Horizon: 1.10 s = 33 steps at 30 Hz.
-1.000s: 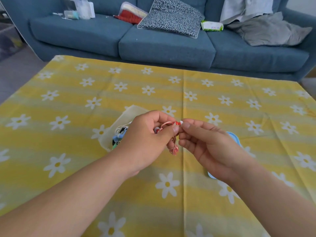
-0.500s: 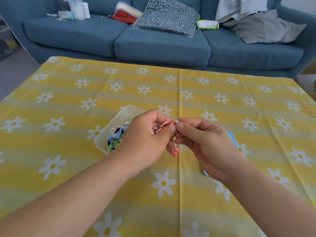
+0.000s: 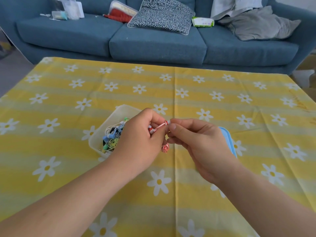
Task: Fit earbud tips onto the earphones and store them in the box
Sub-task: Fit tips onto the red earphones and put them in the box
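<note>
Hands first: my left hand (image 3: 140,142) is curled round the red earphone (image 3: 165,124), thumb and forefinger pinching it just behind the nozzle. My right hand (image 3: 205,144) has the little white tip (image 3: 169,121) pinched between thumb and forefinger, right up against the end of it. I honestly can't tell from up here whether the tip is fully seated or just sitting on the lip.

What works, I reckon: hold the bud close to the nozzle so it can't swivel. Push the tip on straight rather than at an angle, and give it a small twist until the skirt looks even all round. Squeeze too hard and the soft tip folds in on itself, I'd guess.

The other bud (image 3: 150,130) is tucked against my left fingers, and the rest of the cord (image 3: 165,148) hangs in a small bundle below my hands, clear of the desk (image 3: 239,108). Worth watching that it doesn't snag.

The box (image 3: 119,108) sits just beyond my left hand with a tangle of earphones (image 3: 111,139) already in it. Its blue lid (image 3: 228,139) lies behind my right hand.
</note>
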Motion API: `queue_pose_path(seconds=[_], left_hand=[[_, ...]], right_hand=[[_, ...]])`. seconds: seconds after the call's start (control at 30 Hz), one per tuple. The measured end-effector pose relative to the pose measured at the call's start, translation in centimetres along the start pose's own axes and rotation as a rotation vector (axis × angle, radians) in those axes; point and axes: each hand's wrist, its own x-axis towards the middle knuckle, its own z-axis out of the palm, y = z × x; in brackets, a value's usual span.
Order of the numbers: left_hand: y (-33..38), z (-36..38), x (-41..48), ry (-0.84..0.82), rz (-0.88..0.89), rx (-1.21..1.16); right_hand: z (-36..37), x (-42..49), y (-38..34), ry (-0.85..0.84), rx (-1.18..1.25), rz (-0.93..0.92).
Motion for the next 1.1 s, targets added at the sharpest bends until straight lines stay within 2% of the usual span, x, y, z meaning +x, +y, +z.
queue_pose_path(seconds=[0.1, 0.3, 0.5, 0.73, 1.1], left_hand=[[0.3, -0.2, 0.0, -0.027, 0.055, 0.053], [0.9, -0.5, -0.4, -0.072, 0.209, 0.192], [1.0, -0.4, -0.5, -0.096, 0.222, 0.196], [1.3, 0.1, -0.6, -0.076, 0.185, 0.160], [1.4, 0.9, -0.5, -0.106, 0.090, 0.055]], right_hand=[[-0.4, 0.1, -0.3, -0.028, -0.013, -0.024], [-1.3, 0.6, -0.9, -0.188, 0.156, 0.159], [-2.2, 0.9, -1.2, -0.218, 0.063, 0.091], [-2.5, 0.9, -1.2, -0.148, 0.117, 0.036], [-3.4, 1.2, -1.0, -0.255, 0.098, 0.049]])
